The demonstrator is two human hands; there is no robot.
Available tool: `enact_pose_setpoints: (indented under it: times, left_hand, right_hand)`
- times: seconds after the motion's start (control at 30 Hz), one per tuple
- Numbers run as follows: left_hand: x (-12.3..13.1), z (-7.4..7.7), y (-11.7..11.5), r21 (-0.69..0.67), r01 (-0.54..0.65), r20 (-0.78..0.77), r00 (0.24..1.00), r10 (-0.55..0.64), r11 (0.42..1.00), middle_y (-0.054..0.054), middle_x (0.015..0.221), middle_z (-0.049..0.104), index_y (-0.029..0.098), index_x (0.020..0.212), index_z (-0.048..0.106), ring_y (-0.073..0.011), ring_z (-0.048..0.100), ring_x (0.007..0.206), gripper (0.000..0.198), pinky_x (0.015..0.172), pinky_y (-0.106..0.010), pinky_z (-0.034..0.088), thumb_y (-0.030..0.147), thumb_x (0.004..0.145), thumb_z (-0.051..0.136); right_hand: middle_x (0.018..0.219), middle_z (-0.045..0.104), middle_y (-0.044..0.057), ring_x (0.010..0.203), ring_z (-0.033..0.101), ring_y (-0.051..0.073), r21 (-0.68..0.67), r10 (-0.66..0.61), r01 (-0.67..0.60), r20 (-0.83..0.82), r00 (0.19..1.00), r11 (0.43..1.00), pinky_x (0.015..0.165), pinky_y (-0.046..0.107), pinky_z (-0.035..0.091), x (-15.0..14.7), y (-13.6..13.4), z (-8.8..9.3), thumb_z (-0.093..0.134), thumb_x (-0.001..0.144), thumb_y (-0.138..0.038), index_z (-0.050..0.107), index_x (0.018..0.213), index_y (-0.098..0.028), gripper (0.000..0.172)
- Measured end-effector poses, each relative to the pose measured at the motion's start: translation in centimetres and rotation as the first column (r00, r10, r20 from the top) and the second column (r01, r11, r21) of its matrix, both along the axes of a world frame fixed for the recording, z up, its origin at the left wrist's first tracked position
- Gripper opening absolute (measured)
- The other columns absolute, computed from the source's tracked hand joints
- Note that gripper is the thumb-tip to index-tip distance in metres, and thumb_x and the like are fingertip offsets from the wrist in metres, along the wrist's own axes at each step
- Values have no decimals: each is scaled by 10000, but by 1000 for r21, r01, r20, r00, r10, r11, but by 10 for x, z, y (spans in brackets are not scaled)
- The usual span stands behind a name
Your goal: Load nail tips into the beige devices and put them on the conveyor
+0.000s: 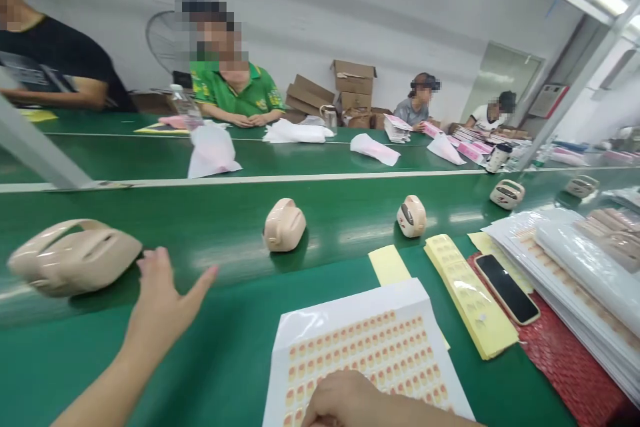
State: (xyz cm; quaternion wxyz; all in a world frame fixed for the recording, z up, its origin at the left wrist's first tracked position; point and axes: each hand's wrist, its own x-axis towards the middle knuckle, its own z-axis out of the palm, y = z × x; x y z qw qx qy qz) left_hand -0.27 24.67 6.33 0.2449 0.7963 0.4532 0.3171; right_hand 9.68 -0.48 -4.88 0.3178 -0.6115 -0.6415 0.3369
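Note:
At the left, my left hand (pixel 163 300) has its fingers spread, with the fingertips right beside the end of a large-looking beige handled plastic device (pixel 80 260). Whether they touch it I cannot tell. My right hand (pixel 347 397) is low over a white sheet of small orange and yellow stickers (pixel 350 347). Its fingers are curled, and their tips are hidden by the hand itself. More beige devices stand along the green belt: one in the middle (pixel 285 225), and another further right (pixel 412 217) with a dark patch on its front.
Right of the sheet lie a yellow sticker strip stack (pixel 470 293), a black-screened phone (pixel 507 288) on a red mat (pixel 570 347), and piled sheets (pixel 575 293). Past the belt's white rail (pixel 320 177), several people sit by white wrappings (pixel 295 131). A metal post (pixel 45 147) rises at left.

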Motion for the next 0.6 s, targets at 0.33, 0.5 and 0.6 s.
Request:
enact_pose_setpoints:
  times: [0.33, 0.5, 0.6]
  left_hand:
    - [57, -18, -169, -592, 392, 438, 890, -126, 704, -110, 1194, 576, 195, 941, 563, -308, 467, 1184, 569, 984, -402, 401, 584, 528, 607]
    - [72, -45, -197, -629, 290, 427, 904, 8, 721, -61, 900, 667, 205, 716, 575, -284, 581, 952, 392, 894, -394, 442, 536, 507, 552]
    - [69, -58, -192, -512, 284, 400, 914, -68, 811, -24, 722, 655, 222, 639, 550, -236, 605, 767, 330, 756, -339, 499, 532, 534, 509]
  right_hand:
    - [589, 533, 7, 485, 494, 95, -99, -608, 679, -550, 572, 728, 521, 192, 426, -4, 10, 36, 421, 739, -132, 596, 804, -140, 187]
    - [768, 598, 51, 747, 575, 156, -85, -725, 859, -582, 368, 504, 694, 259, 479, 1, 12, 50, 406, 761, -140, 568, 771, -164, 165]
    - [828, 622, 65, 813, 587, 174, -93, -718, 857, -597, 359, 506, 768, 294, 487, 0, 10, 56, 413, 763, -139, 591, 807, -164, 185]
